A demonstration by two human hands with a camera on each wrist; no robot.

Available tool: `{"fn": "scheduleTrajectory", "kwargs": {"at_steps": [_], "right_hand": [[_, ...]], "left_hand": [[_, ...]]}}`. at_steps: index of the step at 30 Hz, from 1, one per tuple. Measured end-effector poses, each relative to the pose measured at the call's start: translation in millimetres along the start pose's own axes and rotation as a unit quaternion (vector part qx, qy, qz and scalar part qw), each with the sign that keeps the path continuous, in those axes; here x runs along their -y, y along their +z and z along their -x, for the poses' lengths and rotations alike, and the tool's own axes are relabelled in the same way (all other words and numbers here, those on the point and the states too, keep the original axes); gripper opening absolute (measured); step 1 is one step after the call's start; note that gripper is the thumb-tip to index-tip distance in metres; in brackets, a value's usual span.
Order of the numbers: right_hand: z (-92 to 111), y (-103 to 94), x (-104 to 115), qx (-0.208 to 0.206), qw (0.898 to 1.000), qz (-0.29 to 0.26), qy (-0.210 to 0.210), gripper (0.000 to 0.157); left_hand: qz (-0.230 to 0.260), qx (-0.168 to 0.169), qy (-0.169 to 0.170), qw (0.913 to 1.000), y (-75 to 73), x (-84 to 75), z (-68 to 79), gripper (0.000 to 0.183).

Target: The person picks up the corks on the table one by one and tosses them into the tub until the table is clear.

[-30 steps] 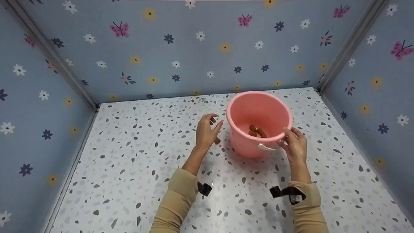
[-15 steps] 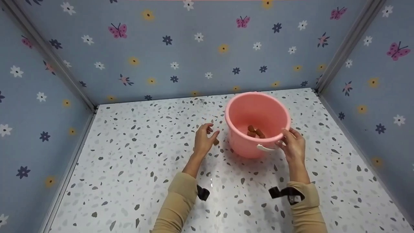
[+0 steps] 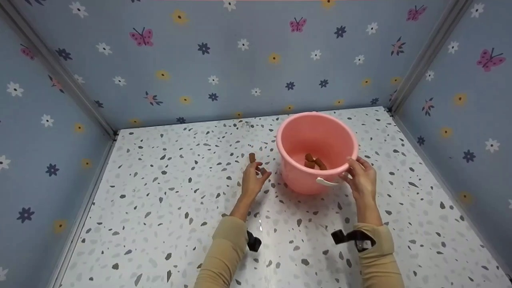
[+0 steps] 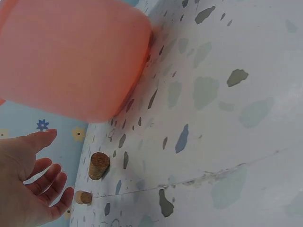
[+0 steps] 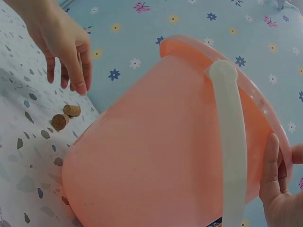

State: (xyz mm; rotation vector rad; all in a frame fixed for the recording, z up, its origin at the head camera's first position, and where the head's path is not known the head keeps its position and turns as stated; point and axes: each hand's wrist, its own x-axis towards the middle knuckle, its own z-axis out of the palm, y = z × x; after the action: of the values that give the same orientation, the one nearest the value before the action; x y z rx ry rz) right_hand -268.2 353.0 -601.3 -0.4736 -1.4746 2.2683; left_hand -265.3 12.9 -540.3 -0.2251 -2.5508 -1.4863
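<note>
A pink bucket [image 3: 306,182] with a white handle [image 3: 327,182] stands on the speckled tabletop, several brown corks [image 3: 321,164] lying at its bottom. My right hand [image 3: 362,178] grips its rim, thumb and fingers on either side of the lip, as the right wrist view shows. Left of the bucket, my left hand [image 3: 253,180] hovers with loosely bent, spread fingers and nothing between them. Two corks rest on the tabletop near it: one cork [image 4: 99,166] stands out in the left wrist view, the other cork [image 4: 84,197] lies just past the fingertips.
Blue panels [image 3: 240,60] printed with flowers and butterflies enclose the white speckled tabletop [image 3: 160,200] at the back and both sides. Black straps with small cameras [image 3: 254,242] sit on both sleeves.
My left hand has drawn back toward me above the tabletop, and a cork beyond its fingertips has come into sight. My right hand keeps its hold on the bucket rim.
</note>
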Motion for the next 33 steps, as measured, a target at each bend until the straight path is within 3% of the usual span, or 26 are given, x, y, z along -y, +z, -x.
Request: {"fn": "scheduleTrajectory", "kwargs": {"at_steps": [12,20,24,28,30,33], "right_hand": [[-3.7,-0.9,-3.9,0.007,1.0,-0.012,0.002,0.054],[-2.0,-0.7,-0.8,0.005,1.0,-0.016,0.0,0.054],[-1.3,-1.2,0.3,0.012,1.0,-0.005,0.003,0.056],[2.7,0.4,7.6,0.016,0.999,0.012,0.032,0.057],[16.1,7.2,23.2,0.021,0.998,0.001,0.054,0.053],[17.1,7.5,25.3,0.016,0.998,0.013,0.059,0.054]], "left_hand": [[-0.045,-0.005,-0.048,0.9978,12.7,22.1,1.6,0.042],[-0.052,-0.002,-0.061,0.9968,16.1,19.8,-2.0,0.043],[-0.056,0.007,-0.092,0.9942,16.5,17.2,-3.9,0.045],[-0.062,0.011,-0.108,0.9921,16.2,16.2,-5.4,0.044],[-0.065,0.013,-0.113,0.9914,16.4,15.8,-5.9,0.042],[-0.067,0.02,-0.122,0.9901,17.1,15.0,-6.2,0.036]]}}
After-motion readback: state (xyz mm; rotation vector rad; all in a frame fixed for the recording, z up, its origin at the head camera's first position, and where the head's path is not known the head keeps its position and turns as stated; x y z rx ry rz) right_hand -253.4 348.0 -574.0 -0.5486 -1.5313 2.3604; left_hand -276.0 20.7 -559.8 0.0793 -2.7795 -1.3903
